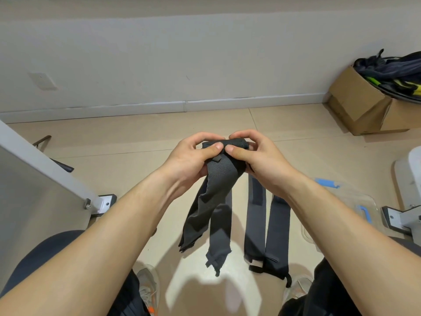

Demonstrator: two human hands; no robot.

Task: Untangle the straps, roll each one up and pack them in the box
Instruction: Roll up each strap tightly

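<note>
Head view: strap roll crosswise, tail down.

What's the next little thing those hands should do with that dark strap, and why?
Probably wind another turn onto the roll. The left hand and right hand both pinch that small roll at the top end of the strap, while most of its length hangs loose below, so it looks far from ready to pack.

Beige tiled floor, cardboard box far right, clear plastic box nearer right
</note>
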